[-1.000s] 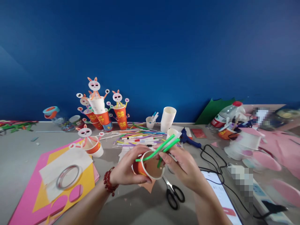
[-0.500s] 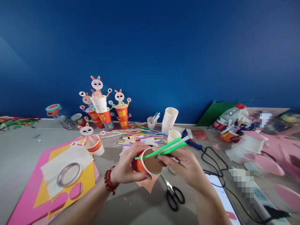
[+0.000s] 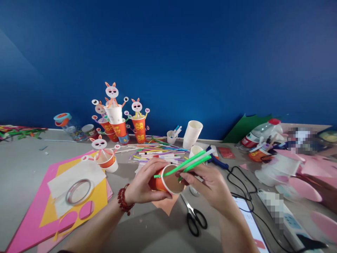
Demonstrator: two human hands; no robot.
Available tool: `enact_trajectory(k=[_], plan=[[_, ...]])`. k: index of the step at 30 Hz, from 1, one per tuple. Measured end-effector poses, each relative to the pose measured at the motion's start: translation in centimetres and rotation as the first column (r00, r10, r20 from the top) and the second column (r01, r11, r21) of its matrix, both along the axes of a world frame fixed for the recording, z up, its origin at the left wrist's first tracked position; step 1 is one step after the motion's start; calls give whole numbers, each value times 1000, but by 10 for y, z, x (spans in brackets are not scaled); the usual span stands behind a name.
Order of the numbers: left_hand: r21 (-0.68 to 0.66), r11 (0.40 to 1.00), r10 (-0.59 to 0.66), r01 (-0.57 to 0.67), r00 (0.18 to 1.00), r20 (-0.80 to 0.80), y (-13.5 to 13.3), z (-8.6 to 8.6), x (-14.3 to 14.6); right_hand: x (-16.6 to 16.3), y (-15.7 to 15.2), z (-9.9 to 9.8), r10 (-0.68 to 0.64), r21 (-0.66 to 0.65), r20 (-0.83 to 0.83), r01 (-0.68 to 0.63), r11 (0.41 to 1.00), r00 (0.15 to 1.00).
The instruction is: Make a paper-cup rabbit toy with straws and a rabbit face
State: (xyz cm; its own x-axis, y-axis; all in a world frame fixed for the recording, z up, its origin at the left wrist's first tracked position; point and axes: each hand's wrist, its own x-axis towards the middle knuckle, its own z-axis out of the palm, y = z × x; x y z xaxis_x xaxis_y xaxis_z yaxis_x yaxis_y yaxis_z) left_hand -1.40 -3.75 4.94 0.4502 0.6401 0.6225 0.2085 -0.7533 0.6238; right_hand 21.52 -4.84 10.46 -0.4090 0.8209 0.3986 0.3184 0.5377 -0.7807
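My left hand (image 3: 140,184) is closed around a red paper cup (image 3: 158,184) with a white rim, tilted so its mouth faces right. My right hand (image 3: 206,184) pinches several bright green pipe cleaners (image 3: 188,164) together with a pale stick at the cup's mouth. One green stem crosses the rim, and its bent tip lies over the red wall. Whether any stem is fixed to the cup I cannot tell. Beneath the cup lies a piece of orange paper (image 3: 167,205), with black-handled scissors (image 3: 194,214) to its right.
Rabbit-faced cup figures (image 3: 118,128) stand at the back left, another (image 3: 106,160) nearer. Pink and yellow sheets (image 3: 31,211) carry a tape roll (image 3: 78,191). Loose pens and stems (image 3: 160,153) lie centrally. A blue glue gun (image 3: 219,162), its cord and a power strip (image 3: 283,216) are right.
The view has shifted slightly, so the background sits a little further right. The grip on the cup and the pipe cleaners is the same, with only slight movement of the stems.
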Motion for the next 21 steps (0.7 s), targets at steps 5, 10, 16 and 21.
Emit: enact_trajectory(k=[5,10,16,21], plan=[[9,1000,-5,5,1000,2,-1,2,0,3,2,-1,-8,24,62,7,1000,998],[16,1000,9,-9,1000,-3,-1,2,-1,3,3,-2,-9,60,104,3,998,995],[18,1000,-2,2,1000,-16,-1,0,0,1,7,-7,-21,136,188,-5,991,982],[12,1000,-24,24,1000,7,0,1,1,2,9,-10,-3,151,244,-35,988,970]])
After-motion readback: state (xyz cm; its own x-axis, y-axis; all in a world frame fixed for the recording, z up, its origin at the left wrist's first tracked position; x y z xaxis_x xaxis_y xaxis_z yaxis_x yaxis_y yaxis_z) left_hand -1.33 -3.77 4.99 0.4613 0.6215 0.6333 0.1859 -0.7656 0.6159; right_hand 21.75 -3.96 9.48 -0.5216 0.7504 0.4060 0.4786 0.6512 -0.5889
